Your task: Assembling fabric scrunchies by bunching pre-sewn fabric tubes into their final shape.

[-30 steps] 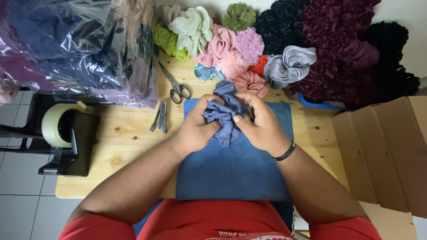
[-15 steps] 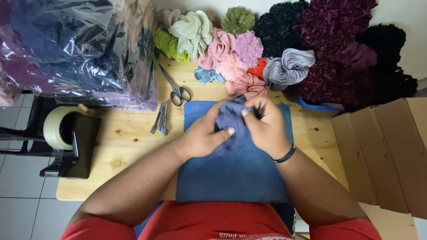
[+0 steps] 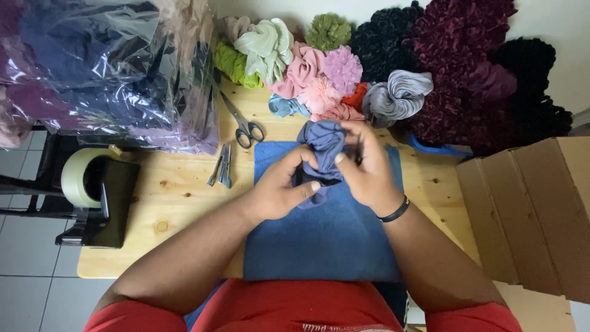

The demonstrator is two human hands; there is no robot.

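Observation:
Both hands meet over a blue cloth mat [image 3: 326, 240] on the wooden table [image 3: 178, 203]. Between them is a bunched piece of dusty blue fabric [image 3: 324, 140], gathered into a ruffled ball. My left hand [image 3: 279, 187] grips it from below and the left, thumb pressed on its lower folds. My right hand [image 3: 365, 166], with a black band on the wrist, pinches its right side with the fingertips. The lower part of the fabric is hidden behind my fingers.
Scissors [image 3: 243, 123] and a small metal tool [image 3: 222, 166] lie left of the mat. A tape dispenser [image 3: 92, 193] stands at the table's left edge. Plastic bags of fabric [image 3: 104, 67] fill the back left, fabric flowers [image 3: 319, 80] the back, dark ruffles [image 3: 485, 74] and cardboard boxes [image 3: 528, 209] the right.
The loose hanging strip of blue fabric has been gathered up into a tighter ball. Both hands have shifted slightly and closed in around it.

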